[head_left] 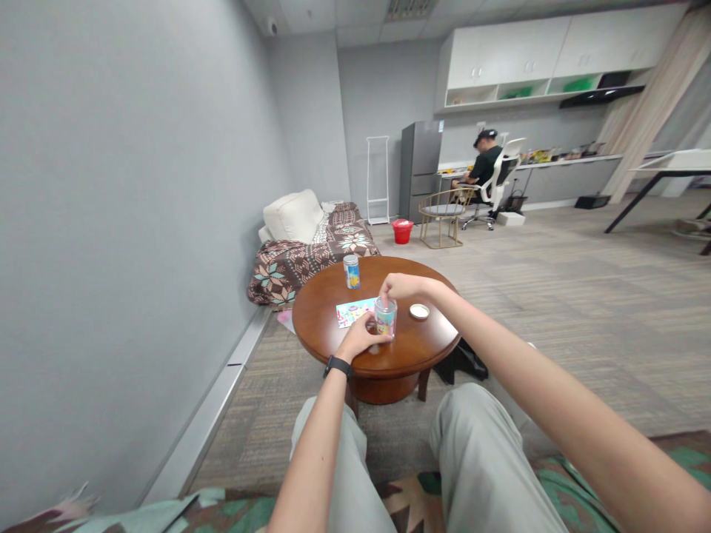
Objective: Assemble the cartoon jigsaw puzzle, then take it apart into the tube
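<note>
My left hand (360,337) is wrapped round the lower side of a clear jar (385,321) with a colourful printed label, which stands on the round wooden table (316,326). Over the jar's open mouth is my right hand (395,286), its fingers bent down and reaching inside the rim. Whatever those fingertips hold, if anything, is hidden. To the right of the jar lies a round white lid (419,312). A bright printed card (347,314) lies flat behind my left hand. Farther back stands a second jar (352,272) with a silver lid and blue label.
A couch (316,255) with a patterned cover is behind the table on the left, beside the grey wall. Beyond the table are a red bucket (402,232), a gold-framed chair (441,215) and a grey fridge (421,166). A person (486,164) sits at the far counter.
</note>
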Available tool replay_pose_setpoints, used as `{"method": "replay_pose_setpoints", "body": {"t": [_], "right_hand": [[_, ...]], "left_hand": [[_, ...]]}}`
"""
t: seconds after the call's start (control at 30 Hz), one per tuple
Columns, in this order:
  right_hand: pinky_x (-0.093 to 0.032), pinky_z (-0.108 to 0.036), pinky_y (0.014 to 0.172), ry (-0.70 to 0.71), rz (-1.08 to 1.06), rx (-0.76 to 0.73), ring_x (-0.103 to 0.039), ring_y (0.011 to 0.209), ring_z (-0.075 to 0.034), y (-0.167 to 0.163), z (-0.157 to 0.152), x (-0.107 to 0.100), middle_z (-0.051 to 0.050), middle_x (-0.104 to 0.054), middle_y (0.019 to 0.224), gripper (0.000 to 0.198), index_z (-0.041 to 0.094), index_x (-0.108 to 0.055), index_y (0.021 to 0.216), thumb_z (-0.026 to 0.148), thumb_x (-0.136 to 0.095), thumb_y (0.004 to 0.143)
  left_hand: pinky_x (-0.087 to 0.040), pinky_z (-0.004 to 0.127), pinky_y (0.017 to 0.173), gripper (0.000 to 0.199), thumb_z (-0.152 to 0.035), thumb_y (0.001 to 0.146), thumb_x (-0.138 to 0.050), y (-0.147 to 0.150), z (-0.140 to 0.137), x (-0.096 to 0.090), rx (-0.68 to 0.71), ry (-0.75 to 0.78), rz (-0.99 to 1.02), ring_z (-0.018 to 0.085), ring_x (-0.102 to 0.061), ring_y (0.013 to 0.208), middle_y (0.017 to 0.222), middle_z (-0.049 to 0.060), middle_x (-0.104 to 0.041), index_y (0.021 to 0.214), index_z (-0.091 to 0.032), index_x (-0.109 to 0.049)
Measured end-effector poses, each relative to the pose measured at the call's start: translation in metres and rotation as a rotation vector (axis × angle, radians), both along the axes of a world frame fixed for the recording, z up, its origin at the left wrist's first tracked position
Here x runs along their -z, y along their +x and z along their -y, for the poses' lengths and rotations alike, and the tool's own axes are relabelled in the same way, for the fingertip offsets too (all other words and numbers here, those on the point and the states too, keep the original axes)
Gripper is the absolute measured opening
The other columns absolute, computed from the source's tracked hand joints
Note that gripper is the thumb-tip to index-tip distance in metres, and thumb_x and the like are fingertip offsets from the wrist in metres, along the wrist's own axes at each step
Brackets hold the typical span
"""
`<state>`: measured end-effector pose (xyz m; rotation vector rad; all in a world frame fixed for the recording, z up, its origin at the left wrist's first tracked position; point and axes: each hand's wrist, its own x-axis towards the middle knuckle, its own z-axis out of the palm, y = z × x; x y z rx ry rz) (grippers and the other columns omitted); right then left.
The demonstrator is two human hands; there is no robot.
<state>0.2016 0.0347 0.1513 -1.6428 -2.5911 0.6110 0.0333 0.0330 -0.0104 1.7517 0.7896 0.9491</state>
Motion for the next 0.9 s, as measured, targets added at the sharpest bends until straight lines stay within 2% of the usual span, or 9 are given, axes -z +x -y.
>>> {"method": "replay_pose_setpoints", "body": {"t": [0.1,0.17,0.23,0.33,0.43,0.6,0.9], "right_hand": [[-0.049,-0.019,0.066,0.077,-0.012,0.132,-0.068,0.087,-0.018,0.002,0.001,-0.001,-0.011,-0.073,0.108,0.041,0.011,-0.067,0.110,0.009,-0.063,0.069],[-0.049,-0.018,0.058,0.012,-0.034,0.193,-0.069,0.083,-0.017,-0.001,0.002,0.002,-0.012,-0.070,0.116,0.051,0.012,-0.062,0.118,0.012,-0.068,0.068],[-0.050,-0.018,0.056,-0.048,-0.016,0.213,-0.070,0.078,-0.016,-0.005,0.003,0.006,-0.012,-0.072,0.111,0.042,0.012,-0.066,0.113,0.013,-0.068,0.071],[-0.050,-0.020,0.056,0.015,0.078,0.220,-0.071,0.071,-0.018,-0.014,0.005,0.009,-0.012,-0.075,0.092,0.024,0.011,-0.072,0.095,0.013,-0.064,0.073],[-0.052,-0.023,0.060,0.077,0.142,0.214,-0.072,0.068,-0.019,-0.019,0.007,0.009,-0.011,-0.076,0.087,0.024,0.013,-0.073,0.094,0.016,-0.064,0.072],[-0.054,-0.027,0.066,0.092,0.217,0.213,-0.073,0.074,-0.022,-0.021,0.005,0.008,-0.011,-0.076,0.088,0.028,0.013,-0.073,0.097,0.021,-0.067,0.071],[-0.058,-0.028,0.063,-0.208,0.087,0.251,-0.071,0.073,-0.020,-0.017,-0.002,0.014,-0.015,-0.074,0.092,0.033,0.007,-0.069,0.104,0.023,-0.071,0.075]], "left_hand": [[-0.048,0.040,0.099,0.057,-0.032,0.057,-0.091,0.001,0.000,0.001,0.007,-0.028,0.030,0.022,-0.067,0.098,0.104,0.006,-0.071,0.103,-0.018,-0.061],[-0.047,0.040,0.099,0.059,-0.032,0.056,-0.091,0.001,-0.001,0.001,0.010,-0.032,0.040,0.021,-0.067,0.098,0.105,0.006,-0.071,0.104,-0.018,-0.061],[-0.047,0.040,0.100,0.059,-0.032,0.057,-0.091,0.000,-0.002,0.003,0.018,-0.026,0.039,0.021,-0.067,0.099,0.107,0.006,-0.071,0.105,-0.018,-0.061],[-0.048,0.038,0.099,0.057,-0.032,0.058,-0.090,-0.001,-0.004,0.004,0.021,-0.003,0.019,0.022,-0.067,0.099,0.108,0.007,-0.071,0.106,-0.018,-0.062],[-0.048,0.039,0.098,0.056,-0.031,0.060,-0.089,-0.001,-0.005,0.004,0.027,0.010,0.011,0.021,-0.066,0.099,0.108,0.007,-0.070,0.107,-0.018,-0.062],[-0.046,0.041,0.101,0.051,-0.028,0.061,-0.088,-0.001,-0.004,0.002,0.038,0.026,0.003,0.023,-0.065,0.103,0.109,0.008,-0.071,0.105,-0.017,-0.063],[-0.046,0.042,0.102,0.061,-0.031,0.059,-0.090,0.000,0.000,-0.003,0.024,0.014,-0.008,0.025,-0.065,0.106,0.113,0.010,-0.071,0.112,-0.016,-0.064]]}}
